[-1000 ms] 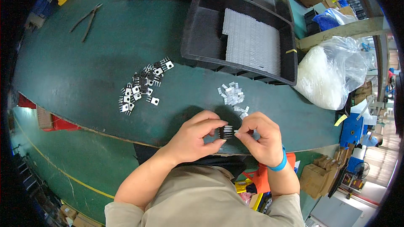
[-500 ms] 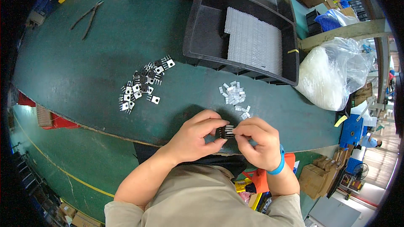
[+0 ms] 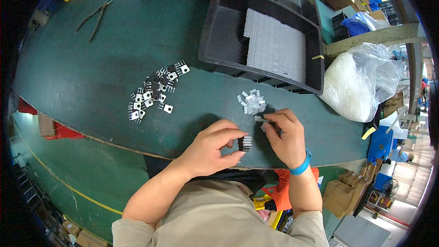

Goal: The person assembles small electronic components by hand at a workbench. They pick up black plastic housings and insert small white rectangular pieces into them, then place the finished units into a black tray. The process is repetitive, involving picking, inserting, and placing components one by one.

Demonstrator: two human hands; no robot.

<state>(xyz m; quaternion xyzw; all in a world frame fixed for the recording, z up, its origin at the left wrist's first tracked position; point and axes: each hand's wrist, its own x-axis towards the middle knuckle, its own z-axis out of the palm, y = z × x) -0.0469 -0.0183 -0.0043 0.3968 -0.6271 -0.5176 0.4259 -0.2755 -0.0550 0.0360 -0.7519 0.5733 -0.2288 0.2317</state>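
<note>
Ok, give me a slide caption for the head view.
Left hand pinches a stack of black transistors; right hand is at the small clear plastic pieces on the green worktop.

Open room stretched across the dark green desk (image 3: 146, 32) between splayed dark metal pliers (image 3: 102, 11) and a heap of black-and-silver three-legged components (image 3: 155, 90). Beyond the right hand (image 3: 289, 141), small clear plastic pieces (image 3: 253, 102) and a high-walled black plastic tray (image 3: 223, 32) blocked straight passage.

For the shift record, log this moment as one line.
left hand: holds dark parts | right hand: at small clear pieces | black tray: translucent strips inside
</note>
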